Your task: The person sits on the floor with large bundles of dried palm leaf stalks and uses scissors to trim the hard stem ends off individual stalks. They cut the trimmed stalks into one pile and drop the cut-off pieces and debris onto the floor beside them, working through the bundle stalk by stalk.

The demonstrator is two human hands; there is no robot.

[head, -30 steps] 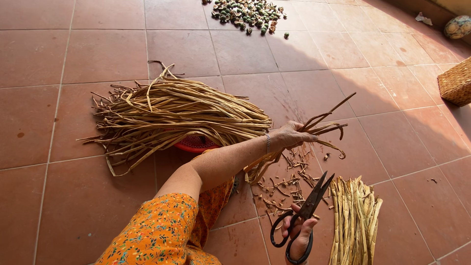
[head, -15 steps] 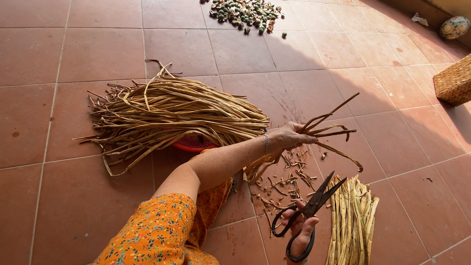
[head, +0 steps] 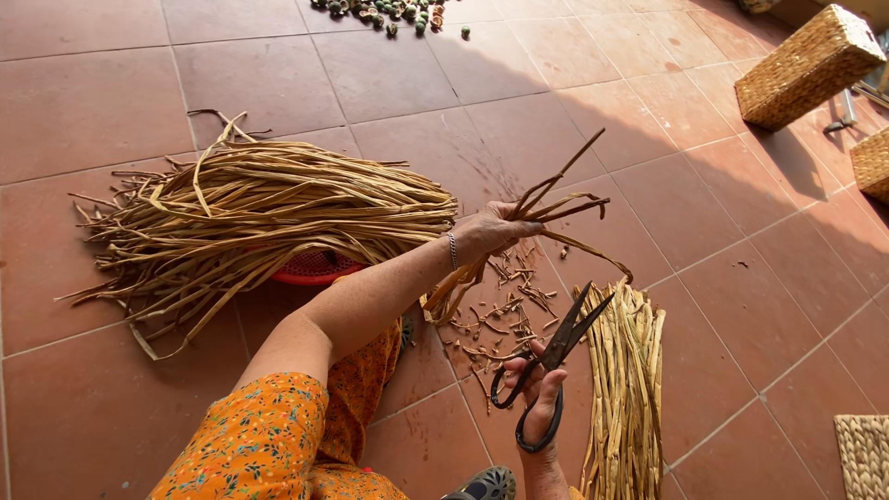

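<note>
Gripping a small bunch of dried strips (head: 556, 199), the left hand (head: 495, 227) is raised above the tiled floor (head: 111, 83), fingers curled tight around the middle of the bunch so the dark tips fan upward and the paler tails droop below the wrist. Lower down, the right hand (head: 542, 407) has its fingers through the loops of a pair of black scissors (head: 551, 356), blades parted and pointing up toward the bunch, but apart from it.

These strips look light, dry and fairly stiff, springy rather than limp, and likely brittle at the ends, so a hold around the middle, as now, seems the safest place; pinched at the tips they would probably snap or splay.

Left of the arm sits a big heap of long strips (head: 250, 218), draped over a red basket (head: 315, 268) that peeks out beneath. Between the hands, short dark trimmings (head: 500, 310) litter the tiles. Just right of the scissors lies a neat stack of trimmed strips (head: 625, 389), running toward the camera. Woven baskets (head: 806, 65) stand well apart at upper right, and a scatter of small round pods (head: 389, 11) sits at the top edge.
</note>
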